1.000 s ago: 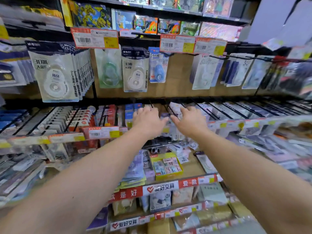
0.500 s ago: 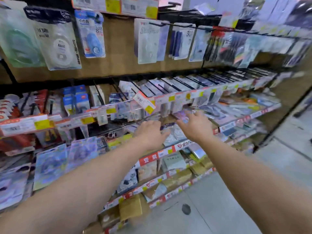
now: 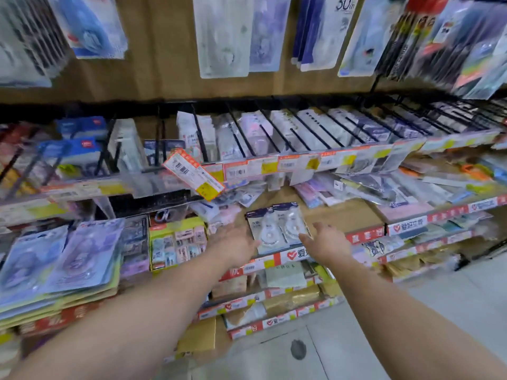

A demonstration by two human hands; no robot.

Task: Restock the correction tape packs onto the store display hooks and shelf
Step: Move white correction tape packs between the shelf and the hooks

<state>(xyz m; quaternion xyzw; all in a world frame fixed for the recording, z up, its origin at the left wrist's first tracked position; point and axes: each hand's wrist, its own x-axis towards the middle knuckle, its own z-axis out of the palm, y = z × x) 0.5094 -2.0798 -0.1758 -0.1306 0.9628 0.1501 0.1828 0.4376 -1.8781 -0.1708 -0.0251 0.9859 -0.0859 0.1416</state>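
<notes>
Restocking midway, with correction tape packs (image 3: 278,227) on the lower shelf (image 3: 356,215).

You have two packs lying side by side at the shelf's front edge; your left hand (image 3: 236,246) and right hand (image 3: 327,244) flank them, fingers loosely spread, and blur hides whether either touches. Hanging them is, by my reading, still to do. A second ago both hands reached into the divider rack (image 3: 274,133) above; your view has since swung right.
</notes>
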